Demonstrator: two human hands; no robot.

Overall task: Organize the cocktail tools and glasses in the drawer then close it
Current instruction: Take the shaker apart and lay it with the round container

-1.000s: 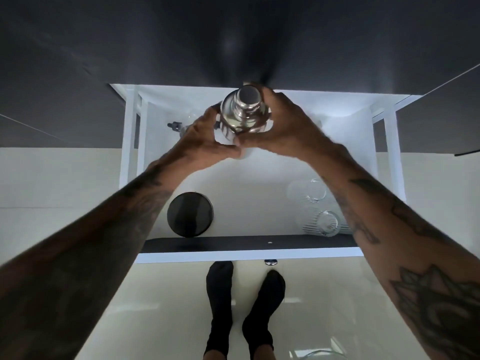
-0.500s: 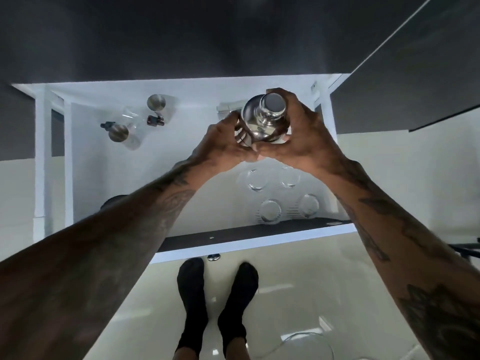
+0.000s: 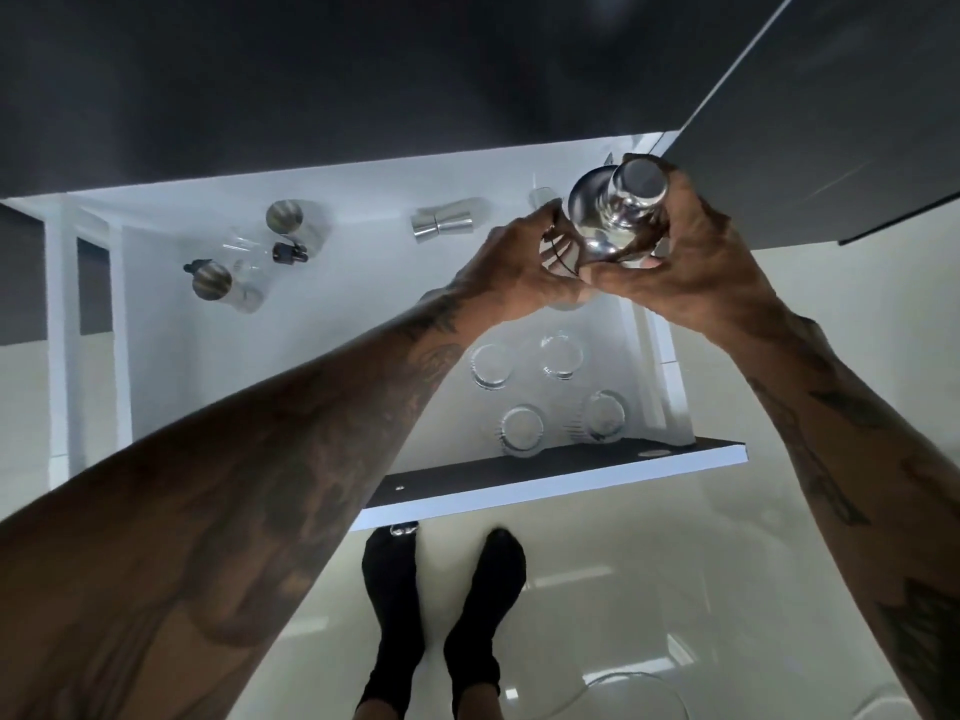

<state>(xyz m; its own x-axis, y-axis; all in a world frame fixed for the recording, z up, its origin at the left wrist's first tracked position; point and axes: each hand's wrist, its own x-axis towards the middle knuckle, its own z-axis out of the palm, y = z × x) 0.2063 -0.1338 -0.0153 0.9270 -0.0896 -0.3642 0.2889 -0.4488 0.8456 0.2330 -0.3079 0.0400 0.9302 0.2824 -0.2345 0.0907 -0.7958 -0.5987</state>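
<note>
A shiny steel cocktail shaker (image 3: 615, 215) is held upright over the back right corner of the open white drawer (image 3: 332, 314). My left hand (image 3: 519, 272) grips its left side and my right hand (image 3: 696, 262) wraps its right side and base. Several clear glasses (image 3: 522, 428) stand in the drawer's front right part. A steel jigger (image 3: 441, 223) lies on its side at the back. Small glass bottles with metal caps (image 3: 210, 280) lie at the back left. My left forearm hides the drawer's front left part.
The drawer's dark front panel (image 3: 571, 470) with its knob (image 3: 404, 530) faces me, above my feet in black socks (image 3: 441, 615) on a pale glossy floor. A dark cabinet door (image 3: 831, 122) stands to the right, close to the shaker. A glass rim (image 3: 623, 693) shows at the bottom.
Both hands carried the shaker from the drawer's back middle to its back right corner. The view swung left, revealing the jigger and bottles and hiding the dark round lid.
</note>
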